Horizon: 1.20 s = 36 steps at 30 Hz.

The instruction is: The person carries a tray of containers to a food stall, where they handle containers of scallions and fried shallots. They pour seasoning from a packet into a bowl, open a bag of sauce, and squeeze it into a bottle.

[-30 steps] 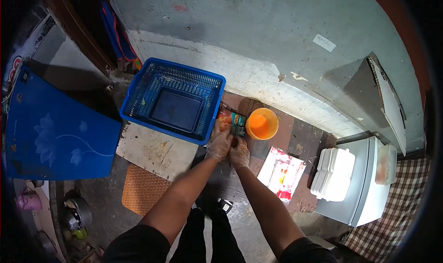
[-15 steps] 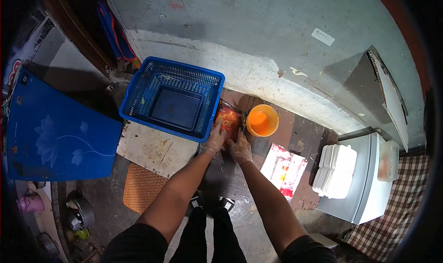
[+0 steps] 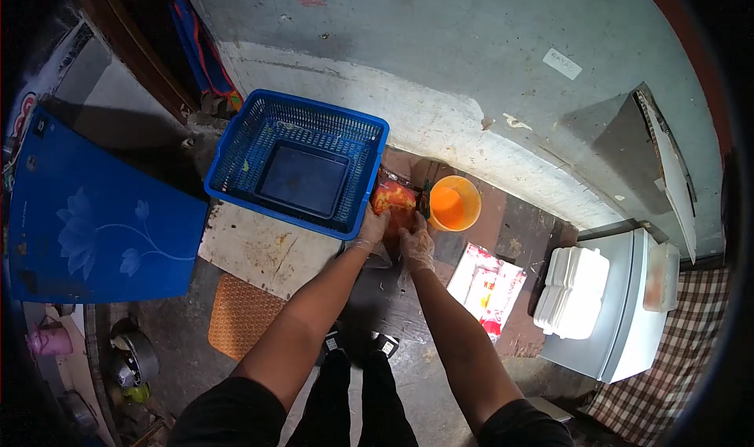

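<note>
Both hands wear clear plastic gloves. My left hand (image 3: 372, 227) is at the lower left of a red and orange packet (image 3: 394, 199), its fingers around that side. On the right side, my right hand (image 3: 416, 244) touches the packet's lower edge with its fingers drawn together. The packet lies between a blue plastic basket (image 3: 306, 111) and an orange tub (image 3: 454, 204) of orange liquid. A small dark object, hard to make out, stands between packet and tub. Below the packet, clear plastic shows between the hands.
White foam boxes (image 3: 572, 291) stand at the right beside a small grey fridge (image 3: 628, 313). Red and white packaging (image 3: 488, 290) lies right of my right arm. A blue flowered panel (image 3: 102, 219) is at the left, an orange mat (image 3: 242, 313) below the basket.
The view has shifted slightly. My hands have moved down the packet a little, uncovering more of its upper part, and my right hand sits slightly further right.
</note>
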Each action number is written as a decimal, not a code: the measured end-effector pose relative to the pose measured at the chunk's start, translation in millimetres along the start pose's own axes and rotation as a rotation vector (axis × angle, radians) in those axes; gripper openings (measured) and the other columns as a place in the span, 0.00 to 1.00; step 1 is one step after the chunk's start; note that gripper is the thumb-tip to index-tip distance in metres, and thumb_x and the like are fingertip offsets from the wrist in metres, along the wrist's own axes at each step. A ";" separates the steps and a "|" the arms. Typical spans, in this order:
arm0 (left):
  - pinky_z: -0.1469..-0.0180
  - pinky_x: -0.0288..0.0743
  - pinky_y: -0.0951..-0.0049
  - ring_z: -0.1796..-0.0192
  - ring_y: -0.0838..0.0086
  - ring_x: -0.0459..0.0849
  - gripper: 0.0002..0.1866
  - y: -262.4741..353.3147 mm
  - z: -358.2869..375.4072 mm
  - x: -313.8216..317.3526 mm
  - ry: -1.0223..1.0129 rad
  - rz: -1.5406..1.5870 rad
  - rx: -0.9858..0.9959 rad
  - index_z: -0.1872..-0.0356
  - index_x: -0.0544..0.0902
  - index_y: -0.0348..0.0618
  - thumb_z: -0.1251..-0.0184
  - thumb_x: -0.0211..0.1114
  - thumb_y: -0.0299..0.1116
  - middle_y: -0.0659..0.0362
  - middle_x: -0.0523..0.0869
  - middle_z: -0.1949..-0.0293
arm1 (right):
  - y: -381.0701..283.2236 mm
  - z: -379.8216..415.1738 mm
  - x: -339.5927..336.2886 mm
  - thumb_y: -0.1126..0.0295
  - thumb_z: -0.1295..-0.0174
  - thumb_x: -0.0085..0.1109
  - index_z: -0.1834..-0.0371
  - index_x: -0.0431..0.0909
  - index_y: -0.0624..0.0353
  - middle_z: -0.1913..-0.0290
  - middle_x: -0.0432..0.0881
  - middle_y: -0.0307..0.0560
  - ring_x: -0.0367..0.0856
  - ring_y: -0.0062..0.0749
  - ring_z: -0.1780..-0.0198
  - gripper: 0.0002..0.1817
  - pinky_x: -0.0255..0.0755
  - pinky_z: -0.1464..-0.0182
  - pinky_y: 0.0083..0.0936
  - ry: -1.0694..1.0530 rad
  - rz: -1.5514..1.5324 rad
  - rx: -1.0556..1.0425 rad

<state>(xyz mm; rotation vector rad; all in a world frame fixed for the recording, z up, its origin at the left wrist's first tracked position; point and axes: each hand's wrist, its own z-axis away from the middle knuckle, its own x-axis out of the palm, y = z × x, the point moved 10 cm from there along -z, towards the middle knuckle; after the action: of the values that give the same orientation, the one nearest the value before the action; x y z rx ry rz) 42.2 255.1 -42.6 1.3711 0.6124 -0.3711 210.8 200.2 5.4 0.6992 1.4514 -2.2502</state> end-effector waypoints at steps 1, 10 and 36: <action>0.22 0.48 0.58 0.24 0.42 0.56 0.48 -11.9 -6.0 11.1 0.000 0.002 -0.001 0.26 0.54 0.28 0.41 0.70 0.40 0.34 0.59 0.27 | 7.2 -3.8 5.8 0.58 0.37 0.57 0.23 0.55 0.61 0.28 0.66 0.66 0.68 0.56 0.30 0.40 0.63 0.30 0.38 0.000 0.002 0.000; 0.22 0.49 0.58 0.26 0.42 0.61 0.39 16.3 -27.7 7.3 0.105 0.006 0.070 0.26 0.58 0.31 0.33 0.63 0.39 0.34 0.63 0.28 | -0.5 3.7 0.6 0.59 0.41 0.62 0.24 0.58 0.63 0.30 0.68 0.68 0.69 0.57 0.30 0.42 0.64 0.30 0.39 0.167 0.023 -0.031; 0.34 0.67 0.64 0.39 0.56 0.77 0.25 -20.7 -32.8 24.2 0.181 0.300 -0.179 0.37 0.75 0.34 0.23 0.54 0.46 0.45 0.80 0.42 | 5.6 -10.6 14.2 0.56 0.29 0.49 0.23 0.53 0.63 0.37 0.74 0.69 0.77 0.62 0.40 0.36 0.72 0.40 0.45 0.078 0.006 -0.067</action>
<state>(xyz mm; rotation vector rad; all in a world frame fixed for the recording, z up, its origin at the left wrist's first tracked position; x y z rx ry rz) 43.1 286.1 -76.3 1.3080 0.5630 0.0488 204.5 207.1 -10.7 0.7776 1.5507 -2.1812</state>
